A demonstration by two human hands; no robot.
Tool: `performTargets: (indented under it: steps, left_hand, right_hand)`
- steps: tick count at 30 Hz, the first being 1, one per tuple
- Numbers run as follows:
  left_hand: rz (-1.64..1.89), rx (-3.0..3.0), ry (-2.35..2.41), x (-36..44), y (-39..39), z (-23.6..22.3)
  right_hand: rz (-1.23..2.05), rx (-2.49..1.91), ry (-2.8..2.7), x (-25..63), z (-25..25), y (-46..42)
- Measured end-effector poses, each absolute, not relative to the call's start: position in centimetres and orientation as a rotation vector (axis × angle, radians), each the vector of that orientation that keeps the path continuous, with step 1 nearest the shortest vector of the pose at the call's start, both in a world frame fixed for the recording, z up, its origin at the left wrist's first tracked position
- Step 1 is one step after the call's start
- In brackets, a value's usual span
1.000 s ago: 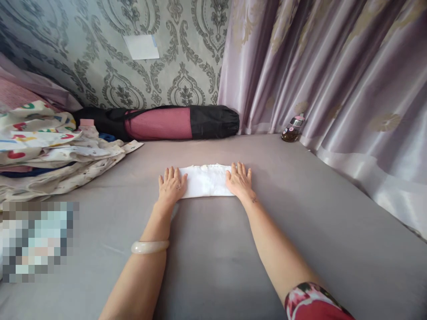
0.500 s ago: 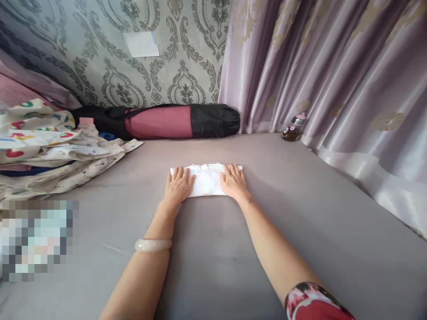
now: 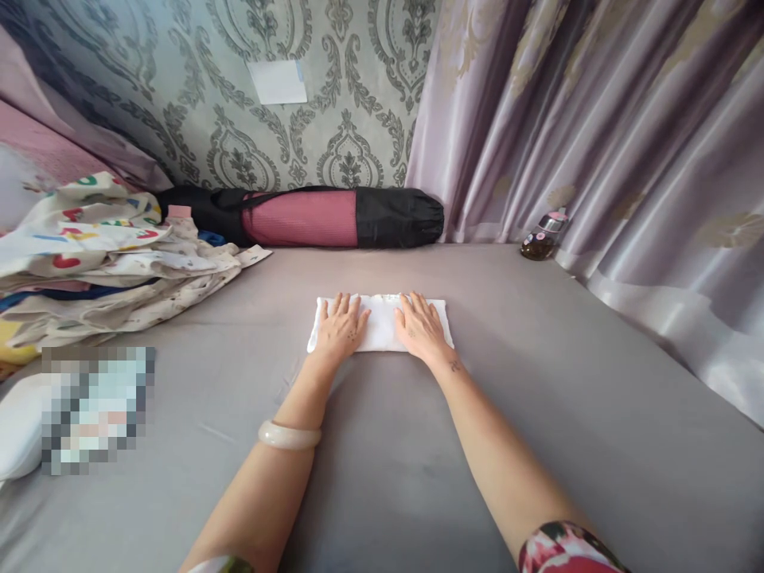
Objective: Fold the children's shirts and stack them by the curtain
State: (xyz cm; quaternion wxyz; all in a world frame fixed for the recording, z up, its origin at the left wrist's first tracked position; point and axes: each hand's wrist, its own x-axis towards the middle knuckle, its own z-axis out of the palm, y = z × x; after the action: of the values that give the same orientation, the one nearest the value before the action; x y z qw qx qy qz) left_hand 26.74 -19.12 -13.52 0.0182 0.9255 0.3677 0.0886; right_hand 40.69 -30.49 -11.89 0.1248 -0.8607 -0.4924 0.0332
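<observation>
A folded white cloth [image 3: 380, 325] lies flat as a wide rectangle on the grey bed sheet [image 3: 394, 446]. My left hand [image 3: 342, 325] rests palm down on its left part, fingers stretched out and pointing away from me. On the right part lies my right hand [image 3: 422, 325], also flat with its fingers extended. Between the two thumbs a smooth white stretch of the cloth shows, and its left and right ends stick out past my hands. What kind of garment or cloth it is, I cannot tell.
A heap of printed clothes [image 3: 113, 247] lies at the left, near a blurred-out item [image 3: 107, 410] and a white object [image 3: 27, 422]. Along the wall is a pink and black rolled bag [image 3: 298, 219]. A bottle [image 3: 540, 237] stands by the curtain [image 3: 507, 119].
Both hands stay flat on the white cloth. My left hand has moved inward from the cloth's left end, so that end now shows. The view has turned slightly left.
</observation>
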Motion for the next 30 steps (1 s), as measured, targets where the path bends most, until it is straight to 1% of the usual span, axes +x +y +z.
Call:
performTargets:
  steps: [5,14,19,22,27,30]
  left_hand:
    - [0.172,2.812,1.07,27.2,-19.7,-14.0]
    - [0.151,2.801,1.066,27.1,-19.6,-13.7]
    - [0.261,2.819,1.081,27.4,-20.2,-13.5]
    - [0.339,2.858,0.995,27.9,-21.0,-13.2]
    - [0.202,2.836,0.872,28.4,-21.6,-13.4]
    - [0.208,2.83,0.867,28.3,-21.5,-13.8]
  right_hand:
    - [0.129,-2.509,-1.462,40.3,-12.9,-30.2]
    - [0.121,-2.507,-1.464,40.5,-13.1,-30.1]
    - [0.11,-2.481,-1.473,40.0,-12.7,-30.1]
    - [0.046,-2.411,-1.521,39.5,-12.5,-30.0]
    - [0.069,-2.357,-1.573,39.0,-13.1,-30.0]
    - [0.075,-2.364,-1.564,39.1,-13.6,-29.9]
